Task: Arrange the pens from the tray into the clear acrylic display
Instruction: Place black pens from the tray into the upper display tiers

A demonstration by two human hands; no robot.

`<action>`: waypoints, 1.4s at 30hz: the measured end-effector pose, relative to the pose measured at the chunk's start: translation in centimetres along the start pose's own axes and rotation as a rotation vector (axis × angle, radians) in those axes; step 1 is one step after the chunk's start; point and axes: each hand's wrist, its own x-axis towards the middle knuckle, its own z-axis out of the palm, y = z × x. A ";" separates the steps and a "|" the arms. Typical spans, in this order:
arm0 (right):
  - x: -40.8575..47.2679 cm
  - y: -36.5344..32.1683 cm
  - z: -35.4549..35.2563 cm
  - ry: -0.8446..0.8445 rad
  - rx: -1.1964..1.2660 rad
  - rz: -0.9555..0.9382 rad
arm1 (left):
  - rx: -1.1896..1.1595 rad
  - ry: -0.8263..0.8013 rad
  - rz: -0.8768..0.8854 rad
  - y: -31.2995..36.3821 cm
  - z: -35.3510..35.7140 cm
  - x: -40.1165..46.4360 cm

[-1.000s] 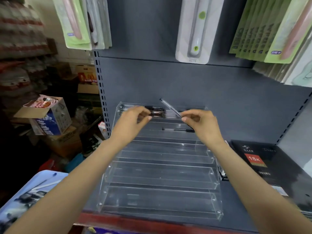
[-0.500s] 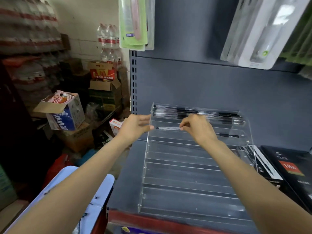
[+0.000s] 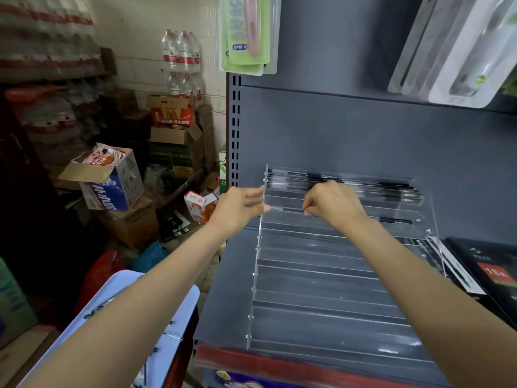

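Head view: clear acrylic display (image 3: 321, 278) sits on the grey shelf (image 3: 223, 289), tiered rows stepping up to the back. Top row holds a packed line of pens (image 3: 363, 184). Second row has one pen (image 3: 391, 219) lying flat. Lower rows show no pens.

Right hand (image 3: 333, 204) is over the second row, fingers (image 3: 307, 210) curled together, pinching what looks like the left end of that pen. Left hand (image 3: 237, 207) is at the display's left wall, fingers loosely spread, thumb tip touching the acrylic edge, holding nothing.

Step in hand, as I judge it: seating a pen in the second row. To do it well, lay the pen parallel to the row divider, slide it back against the wall, let go only when it is flat; the left hand should steady the side wall so the light display does not skid.

Tray (image 3: 156, 331), light blue, is low left, mostly behind the left forearm; a few dark pens show on it, blurred.

Around: black boxed stationery (image 3: 489, 273) right of the display, hanging blister packs (image 3: 246, 35) above, cardboard boxes (image 3: 112, 177) and water bottles (image 3: 180, 51) on the left. The pen row above hangs close over the right hand, so knuckles could nudge it.
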 end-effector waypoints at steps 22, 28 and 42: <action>-5.2 -6.5 -1.4 0.181 0.810 -0.139 | 0.234 0.258 0.069 -0.2 -5.0 -9.2; -8.6 -17.0 2.7 0.002 0.862 -0.217 | 0.330 0.306 -0.134 -7.8 -10.0 -16.6; -13.4 -34.5 18.6 -0.531 0.654 0.039 | 0.569 -0.206 -0.336 -27.0 -15.4 -25.9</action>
